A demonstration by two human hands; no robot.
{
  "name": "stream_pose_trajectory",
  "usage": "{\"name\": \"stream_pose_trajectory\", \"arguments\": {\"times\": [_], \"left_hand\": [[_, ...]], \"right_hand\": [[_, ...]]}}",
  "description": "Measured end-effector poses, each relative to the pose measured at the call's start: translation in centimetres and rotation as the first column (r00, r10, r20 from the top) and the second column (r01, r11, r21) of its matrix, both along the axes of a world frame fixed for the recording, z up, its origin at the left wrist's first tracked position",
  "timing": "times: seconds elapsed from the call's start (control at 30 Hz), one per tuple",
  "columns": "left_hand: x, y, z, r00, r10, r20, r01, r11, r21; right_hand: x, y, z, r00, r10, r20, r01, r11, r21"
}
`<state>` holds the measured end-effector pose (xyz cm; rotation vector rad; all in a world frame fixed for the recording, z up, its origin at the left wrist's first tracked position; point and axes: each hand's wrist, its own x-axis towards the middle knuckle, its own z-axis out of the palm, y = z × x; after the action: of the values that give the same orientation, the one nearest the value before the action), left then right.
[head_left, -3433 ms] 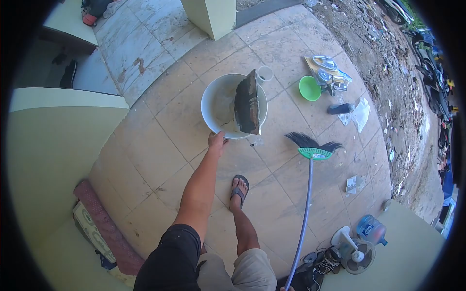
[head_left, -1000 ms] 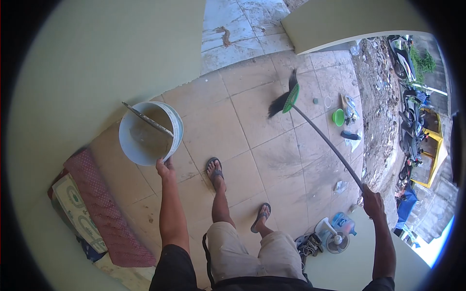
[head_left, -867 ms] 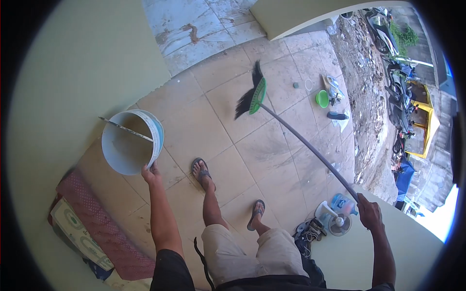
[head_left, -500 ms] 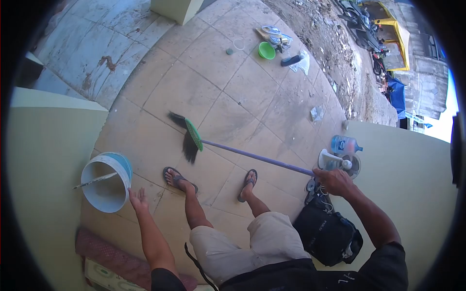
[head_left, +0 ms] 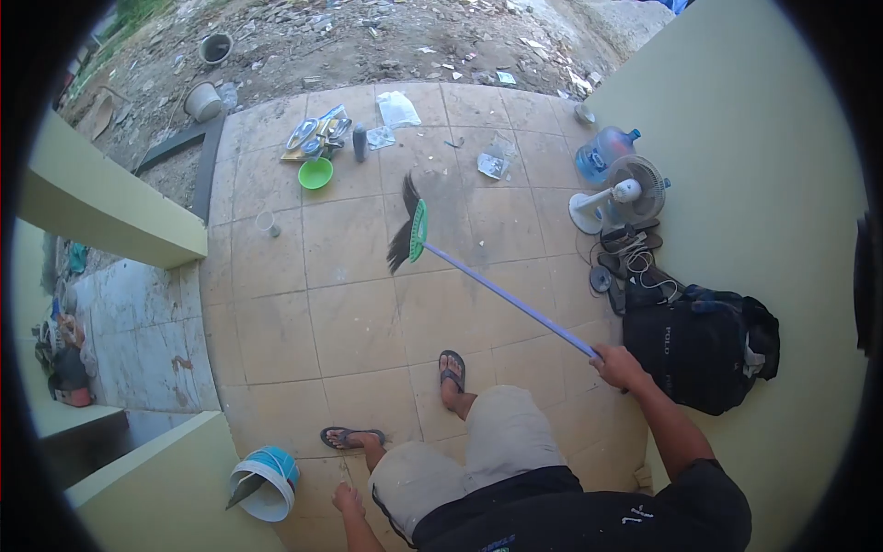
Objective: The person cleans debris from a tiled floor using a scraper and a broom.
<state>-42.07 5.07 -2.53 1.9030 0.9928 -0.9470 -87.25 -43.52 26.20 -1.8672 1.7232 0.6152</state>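
My right hand (head_left: 622, 368) is closed around the end of the purple handle of a broom (head_left: 510, 298). The broom's green head (head_left: 418, 230) and dark bristles lie out over the tiles in front of me, pointing to the left. Low in the view, my left hand (head_left: 348, 500) hangs beside my leg with its fingers loosely bent and nothing visible in it. Nearest to that hand stands a white and blue bucket (head_left: 279, 483), apart from it, with a flat tool (head_left: 244, 490) leaning inside.
A green bowl (head_left: 315, 174), a clear cup (head_left: 268, 224) and plastic packets (head_left: 398, 109) lie on the tiles ahead. Along the right wall are a water jug (head_left: 607, 154), a fan (head_left: 627, 191), shoes and a black bag (head_left: 694, 350). A pillar (head_left: 120, 198) stands left.
The view has turned toward the right and forward. The broom head has swung farther out from my feet. My left hand has moved away from the bucket rim.
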Motion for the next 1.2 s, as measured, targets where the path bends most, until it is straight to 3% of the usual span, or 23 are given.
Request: {"name": "stream_pose_trajectory", "arguments": {"times": [0.03,0.07,0.1,0.13,0.2,0.27,0.33,0.4,0.43,0.5,0.57,0.63,0.73,0.8,0.93,1.03,1.07,1.13,1.17,1.2], "left_hand": [[-0.2,-2.5,1.3,0.999,-0.041,0.014,0.041,0.999,0.007],[0.0,-5.7,1.9,0.981,-0.196,0.015,0.196,0.980,-0.040],[0.4,-9.2,2.4,0.937,-0.349,0.025,0.350,0.932,-0.089],[0.8,-12.7,3.1,0.914,-0.403,0.039,0.405,0.910,-0.087],[1.0,-21.5,5.1,0.851,-0.519,0.074,0.522,0.824,-0.219],[1.0,-29.7,7.0,0.690,-0.715,0.117,0.723,0.671,-0.166],[0.6,-36.4,8.2,0.597,-0.787,0.155,0.800,0.569,-0.190],[0.4,-41.5,9.0,0.483,-0.860,0.166,0.873,0.457,-0.169],[-0.1,-44.1,9.2,0.413,-0.893,0.180,0.907,0.385,-0.170],[-1.5,-48.0,9.5,0.302,-0.936,0.181,0.950,0.278,-0.143],[-1.1,-50.9,9.8,0.201,-0.963,0.178,0.978,0.187,-0.092],[-0.5,-53.3,9.2,0.071,-0.984,0.165,0.994,0.055,-0.098],[2.8,-56.4,8.7,-0.021,-0.991,0.131,0.998,-0.028,-0.054],[5.0,-58.8,8.7,-0.023,-0.993,0.116,0.999,-0.028,-0.041],[11.3,-64.9,6.7,0.010,-1.000,0.012,0.999,0.009,-0.052],[15.5,-70.1,6.3,-0.010,-1.000,-0.023,0.997,-0.008,-0.083],[16.4,-72.3,6.3,-0.004,-0.999,-0.032,0.996,-0.002,-0.090],[17.6,-76.8,7.4,0.159,-0.986,0.043,0.970,0.148,-0.194],[17.9,-79.0,7.8,0.161,-0.986,0.037,0.969,0.151,-0.193],[18.2,-81.1,8.1,0.159,-0.984,0.075,0.969,0.141,-0.205]], "right_hand": [[-4.3,3.4,0.0,0.986,-0.165,0.035,0.158,0.977,0.144],[-8.3,7.5,0.2,0.896,-0.443,0.027,0.413,0.854,0.316],[-10.8,10.8,1.8,0.810,-0.586,0.008,0.526,0.733,0.431],[-13.3,14.6,3.0,0.701,-0.713,-0.021,0.623,0.598,0.504],[-16.9,21.3,5.3,0.542,-0.831,-0.125,0.713,0.376,0.592],[-19.2,26.8,8.2,0.450,-0.877,-0.168,0.771,0.287,0.568],[-19.1,29.0,9.3,0.369,-0.907,-0.203,0.808,0.205,0.552],[-18.9,28.7,10.1,0.500,-0.740,-0.450,0.836,0.278,0.472],[-19.1,30.8,8.2,0.468,-0.762,-0.448,0.845,0.238,0.478],[-20.3,34.1,1.2,0.578,-0.653,-0.490,0.816,0.460,0.350],[-19.0,31.7,-3.2,0.454,-0.778,-0.434,0.876,0.302,0.375],[-16.7,29.6,-8.3,0.060,-0.961,-0.269,0.943,-0.034,0.332],[-11.6,25.6,-15.2,0.049,-0.968,-0.246,0.934,-0.042,0.354],[-6.1,21.5,-16.4,0.202,-0.967,-0.152,0.961,0.166,0.221],[5.5,6.8,-8.6,0.136,-0.986,-0.097,0.975,0.116,0.189],[13.0,-7.4,-3.4,0.200,-0.977,-0.072,0.908,0.157,0.389],[15.3,-11.6,-3.0,0.219,-0.975,-0.020,0.886,0.190,0.422],[19.3,-18.3,-5.6,0.232,-0.967,0.104,0.873,0.255,0.417],[20.8,-24.0,-3.4,0.251,-0.960,0.126,0.847,0.281,0.451],[22.4,-25.9,-7.9,0.289,-0.936,0.202,0.881,0.342,0.326]]}}
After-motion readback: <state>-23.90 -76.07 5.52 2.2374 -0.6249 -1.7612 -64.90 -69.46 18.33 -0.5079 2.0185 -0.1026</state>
